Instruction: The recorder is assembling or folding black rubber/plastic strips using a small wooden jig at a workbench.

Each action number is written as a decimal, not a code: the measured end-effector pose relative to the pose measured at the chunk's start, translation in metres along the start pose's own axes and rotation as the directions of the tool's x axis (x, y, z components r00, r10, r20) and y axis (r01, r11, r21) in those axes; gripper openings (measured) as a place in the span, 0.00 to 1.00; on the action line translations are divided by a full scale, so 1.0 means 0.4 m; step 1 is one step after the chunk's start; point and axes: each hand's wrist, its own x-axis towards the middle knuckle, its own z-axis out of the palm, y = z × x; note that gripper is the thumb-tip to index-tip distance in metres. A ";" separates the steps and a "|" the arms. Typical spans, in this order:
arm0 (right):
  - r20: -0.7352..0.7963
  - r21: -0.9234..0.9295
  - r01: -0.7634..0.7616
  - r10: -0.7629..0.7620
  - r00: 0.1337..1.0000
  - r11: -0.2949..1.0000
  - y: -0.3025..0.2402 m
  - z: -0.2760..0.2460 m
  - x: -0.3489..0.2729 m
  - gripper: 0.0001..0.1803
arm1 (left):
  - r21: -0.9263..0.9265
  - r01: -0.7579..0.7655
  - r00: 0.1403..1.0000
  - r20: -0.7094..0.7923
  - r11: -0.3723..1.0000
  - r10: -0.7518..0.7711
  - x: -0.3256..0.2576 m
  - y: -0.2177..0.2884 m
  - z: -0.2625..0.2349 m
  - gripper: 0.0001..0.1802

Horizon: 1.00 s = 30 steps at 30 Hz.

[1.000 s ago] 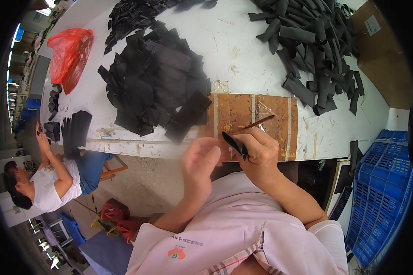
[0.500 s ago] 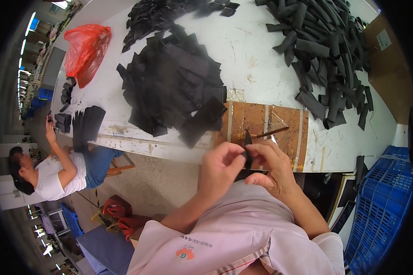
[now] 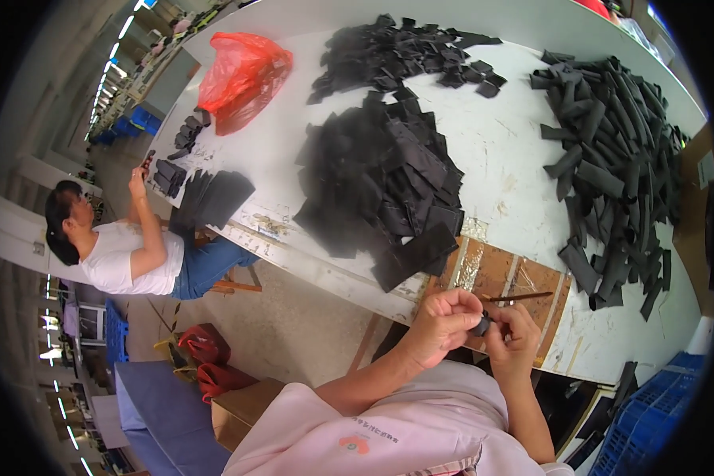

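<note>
In the head view, I had both hands at the table's near side, just short of the brown board (image 3: 496, 270). The left hand (image 3: 448, 325) pinched a small black piece (image 3: 482, 324) between thumb and fingers. The right hand (image 3: 512, 337) gripped the same piece from the other side, its fingers curled. The piece was mostly covered by fingers, so I could not tell its fold. A brown stick (image 3: 520, 298) lay along the right fingertips; whether they held it, I could not tell. I judged that an even, light pinch, with the piece's rim exposed, would serve best.

For clearance, I noted the flat black pieces (image 3: 420, 159) ahead and to the left, one overlapping the board's corner, and the black tubes (image 3: 611, 166) to the right. White table (image 3: 508, 174) ran between them, the safest lane for moving.
</note>
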 end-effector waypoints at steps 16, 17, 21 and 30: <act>0.275 0.827 -0.433 0.415 0.868 0.358 0.009 -0.052 -0.018 0.09 | -0.023 -0.020 0.977 0.213 1.000 0.024 0.023 -0.043 0.057 0.07; 0.263 0.832 -0.432 0.438 0.860 0.348 0.008 -0.050 -0.018 0.11 | -0.127 0.121 0.935 0.348 0.985 -0.070 0.012 -0.029 0.059 0.08; 0.335 0.853 -0.357 0.124 0.934 0.382 -0.024 -0.059 -0.002 0.13 | -0.066 0.275 0.809 0.555 0.959 -0.194 -0.018 0.001 0.047 0.17; -0.057 0.242 0.164 -0.155 0.986 0.956 -0.061 -0.118 0.019 0.03 | 0.704 -0.631 0.718 0.371 0.326 0.589 -0.011 -0.042 0.130 0.07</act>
